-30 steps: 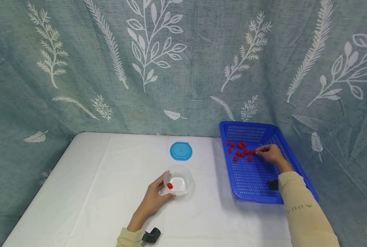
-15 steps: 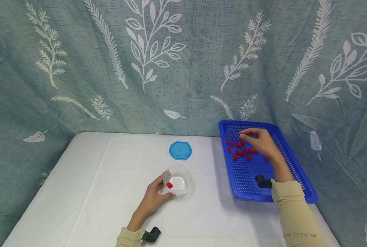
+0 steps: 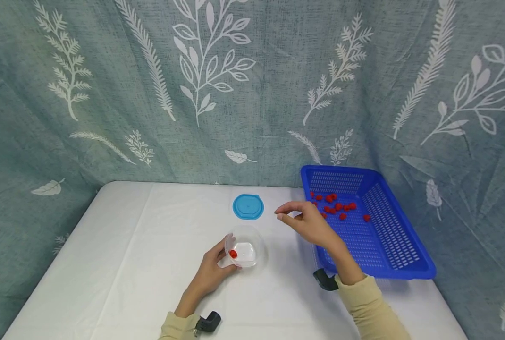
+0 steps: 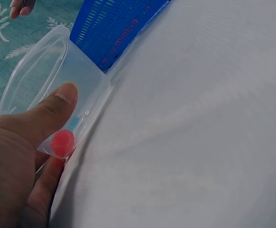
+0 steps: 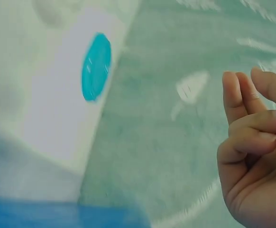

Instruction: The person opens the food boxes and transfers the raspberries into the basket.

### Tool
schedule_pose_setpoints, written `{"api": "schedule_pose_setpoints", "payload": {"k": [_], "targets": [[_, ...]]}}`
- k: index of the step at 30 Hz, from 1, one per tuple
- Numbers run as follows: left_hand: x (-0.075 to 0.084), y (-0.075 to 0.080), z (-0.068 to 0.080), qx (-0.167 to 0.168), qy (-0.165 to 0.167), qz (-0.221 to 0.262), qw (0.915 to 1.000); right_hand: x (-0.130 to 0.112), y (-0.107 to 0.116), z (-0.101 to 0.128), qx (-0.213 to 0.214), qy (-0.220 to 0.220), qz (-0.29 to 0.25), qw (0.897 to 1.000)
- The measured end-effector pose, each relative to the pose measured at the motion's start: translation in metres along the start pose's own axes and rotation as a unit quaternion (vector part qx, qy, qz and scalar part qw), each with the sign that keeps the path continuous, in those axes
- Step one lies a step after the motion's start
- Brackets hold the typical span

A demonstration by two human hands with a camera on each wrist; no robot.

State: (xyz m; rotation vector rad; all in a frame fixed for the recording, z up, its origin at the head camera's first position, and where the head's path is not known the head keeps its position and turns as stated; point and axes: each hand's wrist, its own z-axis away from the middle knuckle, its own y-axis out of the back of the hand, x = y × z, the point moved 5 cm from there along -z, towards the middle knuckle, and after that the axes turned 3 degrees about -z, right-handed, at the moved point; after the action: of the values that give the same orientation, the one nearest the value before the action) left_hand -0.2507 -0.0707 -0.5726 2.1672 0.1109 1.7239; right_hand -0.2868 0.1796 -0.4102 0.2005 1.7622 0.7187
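Observation:
My left hand (image 3: 224, 259) holds a clear plastic tub (image 3: 249, 245) at its near rim, thumb (image 4: 43, 114) laid on the wall. One red berry (image 3: 233, 254) (image 4: 62, 141) lies inside the tub (image 4: 43, 71). My right hand (image 3: 283, 213) (image 5: 252, 109) hovers above the table between the blue basket (image 3: 388, 245) and the tub, thumb and fingers drawn together. Nothing red shows between them, and I cannot tell whether they hold anything. Several red berries (image 3: 339, 207) lie at the far end of the basket.
A round blue lid (image 3: 248, 207) (image 5: 96, 66) lies flat behind the tub. The white table (image 3: 150, 245) is backed by a teal leaf-print curtain (image 3: 150, 94). The basket (image 4: 114, 28) sits along the table's right edge.
My right hand has lifted off the berries in the basket and swung left, out over the table toward the tub. The left hand and tub have stayed put.

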Motion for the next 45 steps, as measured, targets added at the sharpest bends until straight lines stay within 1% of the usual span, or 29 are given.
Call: {"api": "schedule_pose_setpoints", "payload": {"k": [6,10,13,17,22,25,30,35,41,45], "targets": [[-0.001,0.000,-0.001,-0.004,-0.009,0.003,0.9999,-0.001,-0.041,-0.011,-0.039,0.036,0.030,0.998],[0.000,0.001,-0.001,-0.005,-0.019,0.004,0.9998,0.000,-0.067,-0.017,-0.077,0.055,0.065,0.993],[0.001,0.001,-0.001,-0.007,-0.024,0.006,0.9997,0.003,-0.082,-0.024,-0.101,0.065,0.114,0.986],[0.002,0.002,-0.001,-0.010,-0.025,0.007,0.9996,0.007,-0.095,-0.034,-0.126,0.071,0.167,0.975],[0.001,0.002,0.000,-0.012,-0.019,0.013,0.9997,0.009,-0.106,-0.043,-0.166,0.073,0.213,0.960],[0.000,0.001,0.000,-0.011,-0.023,0.019,0.9995,0.012,-0.112,-0.046,-0.183,0.082,0.237,0.951],[0.001,0.002,-0.001,-0.004,-0.048,0.035,0.9982,0.015,-0.122,-0.047,-0.187,0.114,0.273,0.937],[0.002,0.003,-0.001,-0.007,-0.049,0.037,0.9981,0.019,-0.132,-0.048,-0.188,0.136,0.299,0.926],[0.001,0.004,-0.002,-0.009,-0.042,0.029,0.9987,0.023,-0.141,-0.048,-0.177,0.127,0.335,0.917],[0.000,0.003,-0.001,-0.013,-0.042,0.035,0.9984,0.024,-0.146,-0.046,-0.169,0.118,0.343,0.917]]}}
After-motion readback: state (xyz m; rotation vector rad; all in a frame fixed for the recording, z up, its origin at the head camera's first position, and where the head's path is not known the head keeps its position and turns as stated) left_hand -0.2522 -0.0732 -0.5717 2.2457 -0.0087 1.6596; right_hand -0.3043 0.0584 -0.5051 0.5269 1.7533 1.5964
